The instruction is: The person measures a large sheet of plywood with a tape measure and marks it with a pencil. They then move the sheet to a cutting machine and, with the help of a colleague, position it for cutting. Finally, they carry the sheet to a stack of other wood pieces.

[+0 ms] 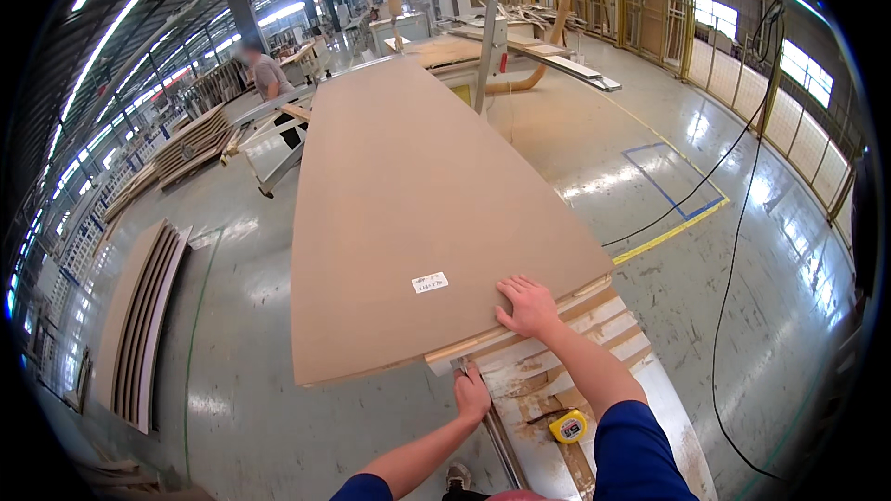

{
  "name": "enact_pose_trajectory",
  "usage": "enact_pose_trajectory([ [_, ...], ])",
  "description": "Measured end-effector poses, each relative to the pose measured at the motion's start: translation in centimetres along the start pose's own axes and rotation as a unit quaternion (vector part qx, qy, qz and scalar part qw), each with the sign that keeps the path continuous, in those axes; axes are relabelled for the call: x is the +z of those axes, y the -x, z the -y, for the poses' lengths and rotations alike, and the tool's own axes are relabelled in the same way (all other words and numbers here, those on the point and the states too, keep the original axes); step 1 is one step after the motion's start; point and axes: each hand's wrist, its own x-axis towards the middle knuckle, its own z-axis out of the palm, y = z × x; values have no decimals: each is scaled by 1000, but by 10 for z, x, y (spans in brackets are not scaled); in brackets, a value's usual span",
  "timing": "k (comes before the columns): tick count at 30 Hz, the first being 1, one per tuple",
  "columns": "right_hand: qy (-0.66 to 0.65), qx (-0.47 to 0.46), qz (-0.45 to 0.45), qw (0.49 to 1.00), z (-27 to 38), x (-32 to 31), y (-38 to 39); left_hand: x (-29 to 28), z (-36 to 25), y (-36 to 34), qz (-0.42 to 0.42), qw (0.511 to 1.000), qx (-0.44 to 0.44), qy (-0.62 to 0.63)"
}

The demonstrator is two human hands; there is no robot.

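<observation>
A large brown door-sized panel (390,186) lies flat in front of me, narrowing away toward the far end. A small white paper label (430,283) is on its near part. My right hand (527,306) rests on the panel's near edge with fingers stretched out. Lower and to the left, my left hand (471,395) is closed on a metal rail (502,445) along the table's left side, just below the panel edge. Part of its grip is hidden. A yellow tape measure (568,426) lies on the worn, tape-covered table (640,390).
Stacked panels (144,325) stand on the floor at left. A machine upright (487,56) rises beside the panel's far right. Black cables (719,315) trail across the right floor. Behind are board offcuts (557,51) and a yellow-framed fence (733,83). Another person (269,74) stands far left.
</observation>
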Motion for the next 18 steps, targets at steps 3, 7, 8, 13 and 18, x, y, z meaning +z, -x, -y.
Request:
enact_pose_trajectory([
  [3, -4, 25, 16, 1000, -5, -1, 0, 3, 5, -1, 2, 1000, 6, -20],
  [7, 5, 10, 2, 1000, -11, 6, 4, 0, -7, 3, 2, 1000, 6, 2],
  [8, 4, 6, -2, 1000, -11, 6, 4, -3, -11, 6, -1, 1000, 12, 8],
  [13, 5, -2, -10, 1000, -8, 4, 1, -5, -13, 6, 4, 1000, -8, 4],
  [18, 12, -4, -12, 1000, -8, 3, 0, -5, -14, 5, 18, 1000, -22, -6],
])
